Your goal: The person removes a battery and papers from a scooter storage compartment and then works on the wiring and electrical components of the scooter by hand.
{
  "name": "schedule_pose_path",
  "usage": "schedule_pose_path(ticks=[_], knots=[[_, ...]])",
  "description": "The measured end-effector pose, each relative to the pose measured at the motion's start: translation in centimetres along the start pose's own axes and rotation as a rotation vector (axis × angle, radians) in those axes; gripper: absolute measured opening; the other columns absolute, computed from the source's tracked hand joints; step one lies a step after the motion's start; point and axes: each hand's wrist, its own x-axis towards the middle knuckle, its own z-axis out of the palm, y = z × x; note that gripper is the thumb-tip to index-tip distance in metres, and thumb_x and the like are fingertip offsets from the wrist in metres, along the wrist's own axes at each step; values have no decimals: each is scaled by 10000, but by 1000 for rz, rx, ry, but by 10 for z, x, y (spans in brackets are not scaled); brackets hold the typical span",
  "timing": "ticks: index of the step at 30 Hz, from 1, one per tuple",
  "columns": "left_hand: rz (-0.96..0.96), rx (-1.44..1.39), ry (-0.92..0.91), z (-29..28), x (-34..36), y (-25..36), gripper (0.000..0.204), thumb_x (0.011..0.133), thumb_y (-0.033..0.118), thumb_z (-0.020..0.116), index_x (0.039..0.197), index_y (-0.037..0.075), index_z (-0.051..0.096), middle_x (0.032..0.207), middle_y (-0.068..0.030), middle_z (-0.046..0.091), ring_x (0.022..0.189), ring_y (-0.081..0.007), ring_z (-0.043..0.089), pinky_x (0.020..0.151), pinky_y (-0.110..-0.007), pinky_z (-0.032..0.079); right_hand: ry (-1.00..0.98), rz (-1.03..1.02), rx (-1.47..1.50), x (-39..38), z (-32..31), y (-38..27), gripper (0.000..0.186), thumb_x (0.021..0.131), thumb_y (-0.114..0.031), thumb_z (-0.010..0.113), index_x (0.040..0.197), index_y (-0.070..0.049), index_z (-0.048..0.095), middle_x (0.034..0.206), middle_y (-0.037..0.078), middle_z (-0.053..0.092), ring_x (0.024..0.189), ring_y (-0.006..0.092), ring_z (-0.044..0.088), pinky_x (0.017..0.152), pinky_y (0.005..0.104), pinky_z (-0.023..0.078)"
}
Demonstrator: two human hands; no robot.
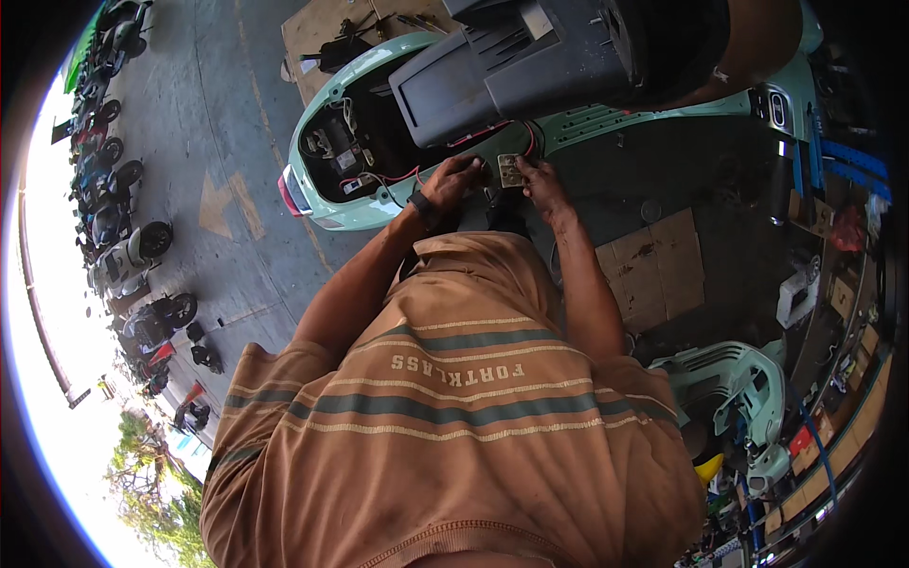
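A mint-green scooter (pixel 333 210) stands in front of me with its black seat (pixel 530 66) tipped up and the open bay (pixel 346 142) showing wiring. Between my hands is a small pale rectangular electrical part (pixel 509 170) with red and black wires (pixel 402 177) running to it. My left hand (pixel 450 182), with a dark band on the wrist, grips at the part's left edge. At the part's right edge, the fingers of my right hand (pixel 542 182) are pinched on it. My brown striped shirt (pixel 445 407) fills the lower picture.
Flattened cardboard (pixel 653 270) lies on the dark floor to the right. A loose mint-green body panel (pixel 734 379) sits at lower right beside cluttered shelves. Cardboard with tools (pixel 331 38) lies beyond the scooter. Several parked scooters (pixel 123 237) line the concrete yard at left.
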Motion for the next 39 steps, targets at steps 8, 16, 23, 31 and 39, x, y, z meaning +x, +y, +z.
schedule_pose_path(ticks=[8, 16, 23, 31, 39], knots=[[39, 747, 107, 4, 28, -16, 179, 934, 164, 548, 1016, 8, 578, 914, -200, 666, 879, -375, 651, 720, -439, 506, 26, -57, -154, -6, 8, -6, 273, 976, -263, 586, 1023, -18, 698, 876, 17, 693, 767, 89, 610, 694, 300, 490], [12, 778, 200, 4, 33, -25, 255, 938, 233, 535, 1035, 3, 591, 931, -252, 674, 895, -433, 650, 735, -501, 522, 25, -173, -193, 3, 5, 5, 303, 973, -220, 559, 1073, 41, 677, 937, 57, 698, 836, 122, 593, 776, 324, 475], [99, 789, 183, 7, 36, -27, 230, 942, 220, 547, 973, -2, 600, 886, -236, 652, 861, -437, 632, 708, -488, 494, 12, -192, -197, 2, 6, 4, 322, 975, -273, 578, 1093, 12, 671, 890, -10, 648, 788, 80, 534, 721, 274, 437], [172, 800, 218, 8, 30, -27, 207, 948, 210, 539, 983, 6, 551, 860, -242, 647, 821, -445, 628, 660, -511, 483, 15, -135, -225, -2, 3, -1, 300, 967, -213, 564, 1091, 39, 671, 950, 61, 696, 862, 110, 573, 774, 320, 467], [159, 756, 276, 8, 33, -47, 287, 965, 261, 543, 1093, 5, 552, 850, -177, 671, 741, -378, 643, 634, -470, 492, 25, -178, -224, -2, 5, 1, 304, 977, -222, 557, 1094, 32, 673, 954, 53, 694, 853, 109, 577, 770, 309, 467]])
